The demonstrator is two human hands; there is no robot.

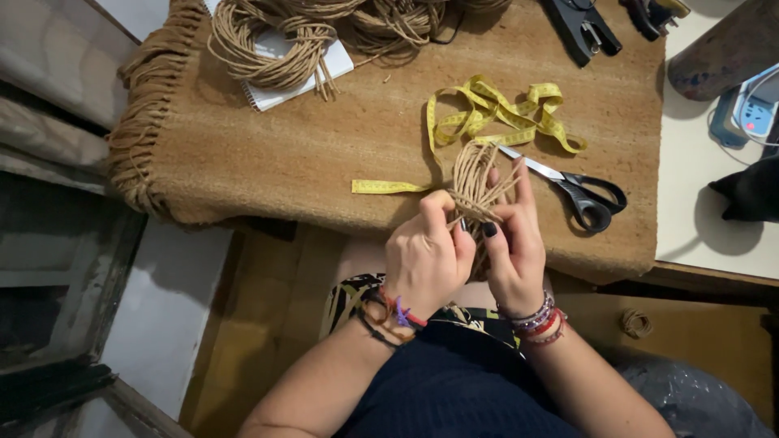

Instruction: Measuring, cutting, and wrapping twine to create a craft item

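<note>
Both my hands meet over the near edge of a tan fringed mat (268, 154). My left hand (426, 255) and my right hand (515, 243) together pinch a bundle of tan jute cord (473, 182), its loops fanning upward from my fingers. Each wrist wears several bracelets. A yellow measuring tape (495, 109) lies crumpled just beyond the bundle, one end trailing left. Black-handled scissors (572, 191) lie shut on the mat, right beside my right hand.
Coils of jute cord (272, 45) rest on a white notebook (341, 65) at the mat's far side. Black tools (580, 28) lie at the top right. A white table (706, 211) holds a small device (755, 109). A small cord coil (637, 323) lies on the floor.
</note>
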